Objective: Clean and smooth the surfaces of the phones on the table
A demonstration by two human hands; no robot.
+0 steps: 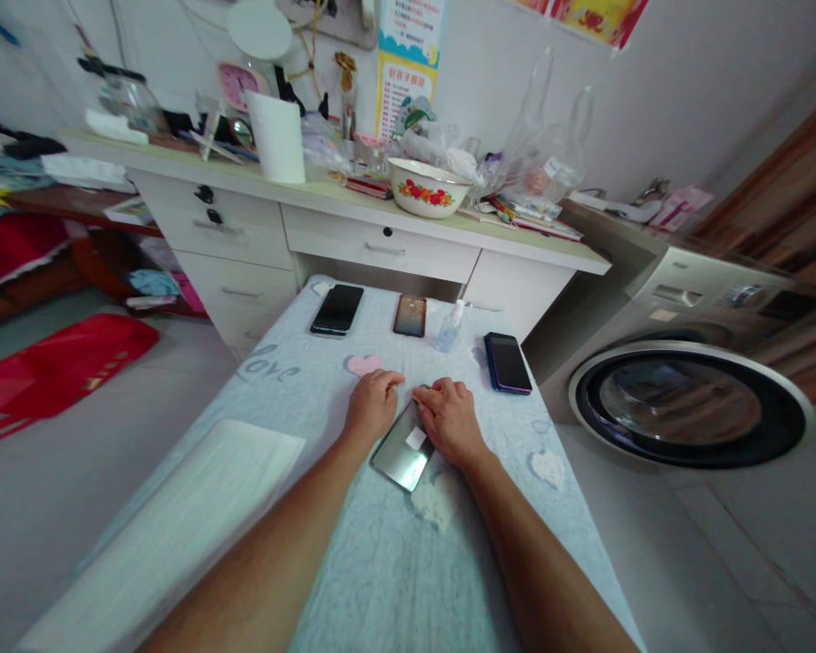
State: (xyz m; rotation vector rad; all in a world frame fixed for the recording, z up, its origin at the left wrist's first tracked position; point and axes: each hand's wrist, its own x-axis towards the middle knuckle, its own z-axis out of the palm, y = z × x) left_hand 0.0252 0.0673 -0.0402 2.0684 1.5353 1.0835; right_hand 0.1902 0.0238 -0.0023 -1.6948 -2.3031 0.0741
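"Any writing left of the silver phone [400, 461]?"

"'Love' on the cloth [278, 499]. Nearer it, the left hand [373, 404] has its fingers curled narrow; I can't tell if they grip anything."

"And the phone?"

"Flat on the cloth between the forearms, long axis slanting away rightward. Its pale sticker [416, 439] is too small to read."

"The right hand [450, 417]?"

"On its far end, fingers bent; I can't tell the grip."

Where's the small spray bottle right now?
In the head view, the spray bottle stands toward the table's far edge, right of centre, between the small brownish phone on its left and the dark phone on its right.
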